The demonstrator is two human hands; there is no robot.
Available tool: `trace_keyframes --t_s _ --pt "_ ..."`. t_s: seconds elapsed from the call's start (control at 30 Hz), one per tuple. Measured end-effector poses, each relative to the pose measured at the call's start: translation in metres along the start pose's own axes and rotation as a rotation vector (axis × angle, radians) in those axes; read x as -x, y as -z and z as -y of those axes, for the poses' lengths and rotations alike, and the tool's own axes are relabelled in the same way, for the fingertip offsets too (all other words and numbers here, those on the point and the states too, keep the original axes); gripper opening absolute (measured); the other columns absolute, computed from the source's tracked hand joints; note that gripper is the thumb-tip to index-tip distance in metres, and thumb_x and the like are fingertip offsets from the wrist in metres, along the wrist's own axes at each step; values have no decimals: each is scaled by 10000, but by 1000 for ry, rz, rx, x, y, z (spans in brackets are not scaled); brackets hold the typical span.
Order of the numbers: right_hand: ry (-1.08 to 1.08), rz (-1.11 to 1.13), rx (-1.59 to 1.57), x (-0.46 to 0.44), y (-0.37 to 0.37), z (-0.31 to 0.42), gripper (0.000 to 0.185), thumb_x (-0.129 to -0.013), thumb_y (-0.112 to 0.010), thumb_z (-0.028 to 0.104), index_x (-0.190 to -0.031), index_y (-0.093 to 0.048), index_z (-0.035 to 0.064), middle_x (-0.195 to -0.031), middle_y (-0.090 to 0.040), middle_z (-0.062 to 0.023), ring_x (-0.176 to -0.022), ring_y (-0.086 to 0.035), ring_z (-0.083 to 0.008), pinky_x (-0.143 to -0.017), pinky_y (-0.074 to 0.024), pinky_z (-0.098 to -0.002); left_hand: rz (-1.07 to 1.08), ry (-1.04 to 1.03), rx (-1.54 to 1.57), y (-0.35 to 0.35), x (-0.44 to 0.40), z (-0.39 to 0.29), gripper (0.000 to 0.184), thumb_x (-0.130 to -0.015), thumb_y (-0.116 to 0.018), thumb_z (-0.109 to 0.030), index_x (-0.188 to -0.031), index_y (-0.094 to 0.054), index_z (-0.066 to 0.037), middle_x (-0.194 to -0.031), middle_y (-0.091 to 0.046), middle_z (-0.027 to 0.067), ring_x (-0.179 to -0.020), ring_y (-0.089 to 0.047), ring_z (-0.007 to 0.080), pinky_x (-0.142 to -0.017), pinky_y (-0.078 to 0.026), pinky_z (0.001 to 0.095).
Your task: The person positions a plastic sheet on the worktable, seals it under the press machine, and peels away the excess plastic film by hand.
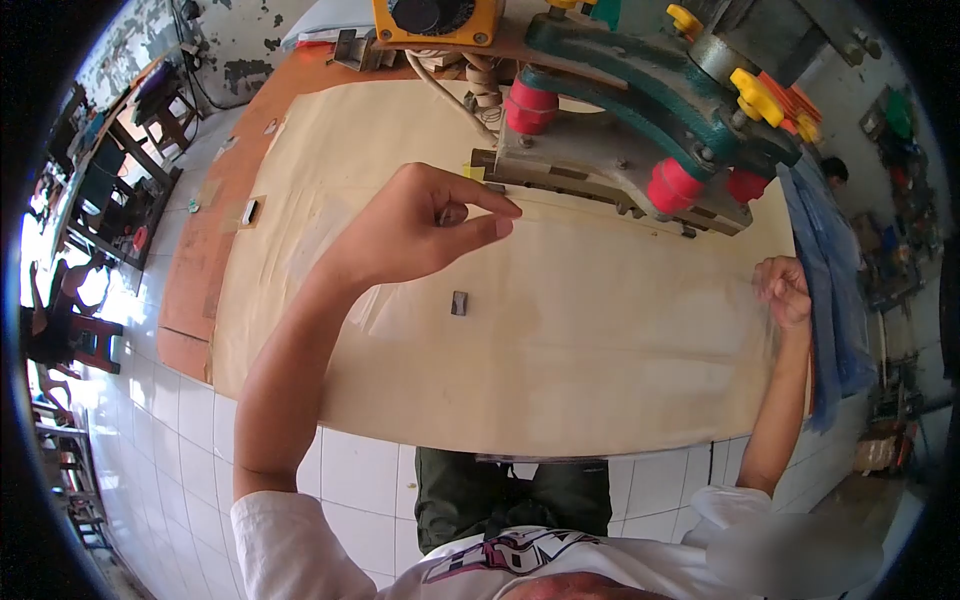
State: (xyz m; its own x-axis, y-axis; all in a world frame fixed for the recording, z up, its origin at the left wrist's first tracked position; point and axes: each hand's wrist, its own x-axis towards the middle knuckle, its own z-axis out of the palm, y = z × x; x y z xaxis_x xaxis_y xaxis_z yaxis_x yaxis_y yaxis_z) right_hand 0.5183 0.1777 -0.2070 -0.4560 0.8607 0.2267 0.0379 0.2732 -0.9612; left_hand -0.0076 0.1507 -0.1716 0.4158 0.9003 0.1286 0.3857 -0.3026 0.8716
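Observation:
My left hand (425,228) is over the pale board, in front of the machine, thumb and index finger brought together in a pinch. Whatever may lie between these fingertips is too small to make out. A small dark piece (459,303) lies on the board (600,370) just below that hand. At the right edge of the board, beside blue plastic sheeting (835,290), my right hand (785,290) has its fingers curled in. Anything inside it is hidden. Ahead stands the machine (620,110), with green curved arms, red cylinders and yellow knobs.
A yellow box with a black dial (436,20) sits at the back. Another small dark piece (250,212) lies on the brown table (195,290) at left. Cables (455,95) run behind the board. Stools (165,115) stand on the tiled floor.

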Motion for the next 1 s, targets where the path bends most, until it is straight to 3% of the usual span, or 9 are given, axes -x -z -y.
trace_keyframes --t_s 0.13,0.23,0.3,0.33,0.4,0.43,0.5,0.73,1.0 --pt "-9 -1 -19 1 -1 2 339 -817 -751 326 -688 -539 94 -606 -531 -47 -578 -471 -153 -534 -355 -284 -7 10 -68 -2 2 -5 145 -916 -693 -152 -932 -730 -13 -544 -400 -98 -497 -278 2 -448 -194 251" --pt "-7 -3 -18 1 -1 3 340 -814 -756 329 -691 -544 94 -605 -530 -44 -577 -473 -156 -542 -359 -282 -1 -18 -97 -3 -2 4 132 -910 -687 -130 -908 -719 -2 -572 -485 -62 -500 -375 15 -451 -280 239" --pt "-8 -11 -21 0 -2 2 342 -809 -762 334 -689 -547 97 -607 -530 -44 -581 -479 -158 -553 -364 -287 -127 -422 -59 -8 -8 18 128 -900 -687 -110 -891 -706 16 -670 -608 2 -565 -515 49 -495 -400 232" --pt "-8 -10 -21 0 -2 2 342 -809 -762 334 -689 -547 97 -607 -530 -44 -581 -479 -158 -553 -364 -287 -128 -422 -59 -7 -7 22 128 -900 -687 -110 -891 -706 16 -670 -608 2 -565 -515 49 -495 -400 232" --pt "-7 -17 -5 -1 -2 1 347 -801 -770 338 -683 -548 99 -609 -531 -42 -585 -483 -161 -561 -365 -289 18 -186 87 -3 -4 13 129 -896 -682 -106 -894 -699 22 -787 -677 55 -656 -602 87 -560 -481 239" --pt "-7 -15 -4 0 -2 1 347 -801 -770 338 -683 -548 99 -609 -531 -42 -585 -483 -161 -561 -365 -289 16 -186 87 -1 -2 7 129 -896 -682 -106 -894 -699 22 -787 -677 55 -656 -602 87 -560 -481 239" --pt "-17 -27 -15 0 -2 1 349 -791 -778 340 -680 -553 98 -611 -532 -41 -588 -486 -162 -560 -361 -287 104 34 253 2 2 -4 127 -898 -671 -116 -904 -700 8 -776 -675 48 -660 -601 76 -535 -459 227" --pt "-45 -14 -15 0 -3 -1 344 -782 -783 330 -685 -559 87 -613 -525 -42 -587 -482 -158 -559 -364 -282 158 9 353 5 3 -1 128 -881 -676 -137 -911 -701 -15 -771 -675 30 -664 -603 71 -511 -428 206" --pt "-55 -19 -8 1 -4 -1 342 -781 -780 327 -689 -562 80 -610 -527 -49 -599 -481 -163 -569 -369 -280 59 -94 374 -5 1 5 127 -826 -605 -65 -867 -676 32 -784 -665 22 -689 -557 48 -599 -445 201"
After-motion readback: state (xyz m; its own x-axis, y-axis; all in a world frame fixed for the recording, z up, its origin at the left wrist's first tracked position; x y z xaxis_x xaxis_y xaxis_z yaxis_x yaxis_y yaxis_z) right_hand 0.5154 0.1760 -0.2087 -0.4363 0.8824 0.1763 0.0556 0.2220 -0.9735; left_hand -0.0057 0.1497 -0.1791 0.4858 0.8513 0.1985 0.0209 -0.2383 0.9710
